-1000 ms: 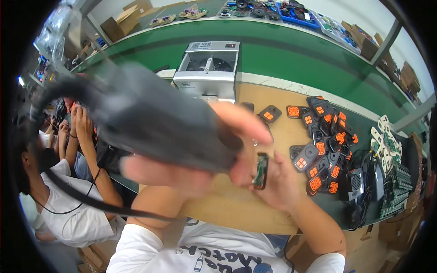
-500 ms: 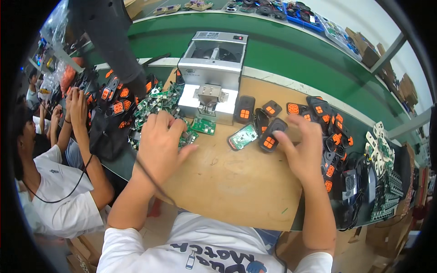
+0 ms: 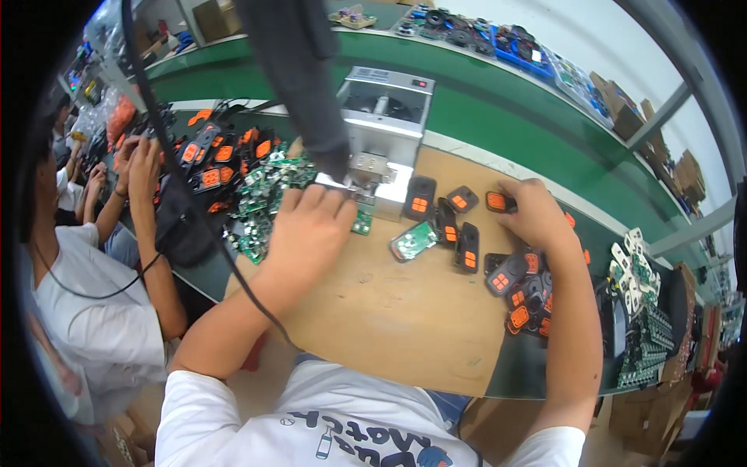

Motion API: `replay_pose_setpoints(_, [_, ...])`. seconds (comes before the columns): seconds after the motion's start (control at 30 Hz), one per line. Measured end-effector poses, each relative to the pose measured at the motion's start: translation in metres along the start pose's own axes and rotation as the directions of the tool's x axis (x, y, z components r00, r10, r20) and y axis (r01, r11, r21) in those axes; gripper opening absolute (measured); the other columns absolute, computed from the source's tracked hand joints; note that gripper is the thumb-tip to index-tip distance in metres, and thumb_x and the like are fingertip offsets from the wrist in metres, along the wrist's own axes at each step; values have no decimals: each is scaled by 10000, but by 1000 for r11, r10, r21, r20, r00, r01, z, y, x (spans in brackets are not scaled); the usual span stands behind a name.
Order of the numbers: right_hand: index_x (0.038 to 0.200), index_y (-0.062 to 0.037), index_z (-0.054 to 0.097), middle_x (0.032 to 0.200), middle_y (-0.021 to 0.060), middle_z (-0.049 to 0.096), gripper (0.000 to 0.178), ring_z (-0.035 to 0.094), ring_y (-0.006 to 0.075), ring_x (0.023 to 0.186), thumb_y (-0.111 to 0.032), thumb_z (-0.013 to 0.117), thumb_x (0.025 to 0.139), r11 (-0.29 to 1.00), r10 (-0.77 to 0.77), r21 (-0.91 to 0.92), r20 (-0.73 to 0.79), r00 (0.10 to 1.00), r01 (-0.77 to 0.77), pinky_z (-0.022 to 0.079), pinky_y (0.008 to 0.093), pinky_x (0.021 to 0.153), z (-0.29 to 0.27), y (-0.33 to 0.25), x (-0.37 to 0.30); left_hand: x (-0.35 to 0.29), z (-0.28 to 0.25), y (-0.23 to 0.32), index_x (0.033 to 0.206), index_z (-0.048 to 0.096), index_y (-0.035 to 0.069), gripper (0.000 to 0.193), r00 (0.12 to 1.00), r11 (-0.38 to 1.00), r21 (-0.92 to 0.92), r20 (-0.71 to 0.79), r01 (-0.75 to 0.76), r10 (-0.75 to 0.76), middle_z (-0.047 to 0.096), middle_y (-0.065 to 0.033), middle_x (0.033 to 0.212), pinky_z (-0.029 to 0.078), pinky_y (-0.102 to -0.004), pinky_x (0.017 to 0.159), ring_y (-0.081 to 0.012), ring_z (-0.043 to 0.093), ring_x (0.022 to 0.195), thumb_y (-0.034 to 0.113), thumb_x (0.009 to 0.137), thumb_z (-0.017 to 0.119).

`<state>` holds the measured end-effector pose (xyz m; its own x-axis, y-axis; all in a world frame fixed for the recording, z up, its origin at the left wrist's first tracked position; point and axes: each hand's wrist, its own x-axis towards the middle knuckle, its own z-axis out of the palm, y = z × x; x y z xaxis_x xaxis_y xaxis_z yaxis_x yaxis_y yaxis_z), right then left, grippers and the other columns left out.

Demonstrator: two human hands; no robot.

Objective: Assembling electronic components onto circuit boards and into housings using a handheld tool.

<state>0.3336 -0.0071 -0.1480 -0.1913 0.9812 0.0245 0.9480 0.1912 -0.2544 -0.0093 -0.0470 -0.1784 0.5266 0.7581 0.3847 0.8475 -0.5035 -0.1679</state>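
My left hand (image 3: 307, 233) is curled at the foot of a silver bench machine (image 3: 387, 128), beside a heap of green circuit boards (image 3: 268, 191). Its fingertips are hidden, and a green board (image 3: 362, 223) peeks out beside them. At the right, my right hand (image 3: 537, 214) has its thumb and fingers closed on a black remote control with orange buttons (image 3: 496, 201). Between my hands lie several more black remotes (image 3: 467, 247) and an opened remote casing with a green board in it (image 3: 415, 242).
More remotes (image 3: 520, 289) are piled beneath my right forearm. A dark arm (image 3: 299, 78) and a cable (image 3: 194, 202) cross the view before the machine. A co-worker (image 3: 101, 288) works at the left. Stacked boards (image 3: 646, 350) lie far right; a shelf (image 3: 513, 89) runs behind.
My right hand has moved off the middle remotes, up and right, onto another remote. One middle remote now lies turned upright. My left hand has shifted closer to the machine. The view has shifted.
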Motion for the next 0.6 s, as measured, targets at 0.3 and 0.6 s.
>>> replay_pose_setpoints(0.3, [1004, -13, 655, 886, 118, 620, 234, 586, 286, 844, -122, 709, 805, 998, -55, 21, -293, 955, 64, 487, 375, 761, -13, -20, -28, 0, 3, -1, 974, 578, 110, 258, 997, 997, -28, 2, -75, 76, 618, -2, 841, 383, -392, 847, -204, 549, 888, 155, 738, 669])
replay_pose_setpoints(0.6, [1257, 20, 487, 1073, 60, 608, 376, 608, 121, 917, -46, 609, 907, -5, 76, 992, 126, 989, -125, 577, 292, 740, 22, -71, -95, 23, -39, 28, 950, 667, 55, 180, 987, 439, -896, 9, -63, 160, 667, -50, 1041, 523, -383, 830, -262, 660, 968, 18, 780, 715])
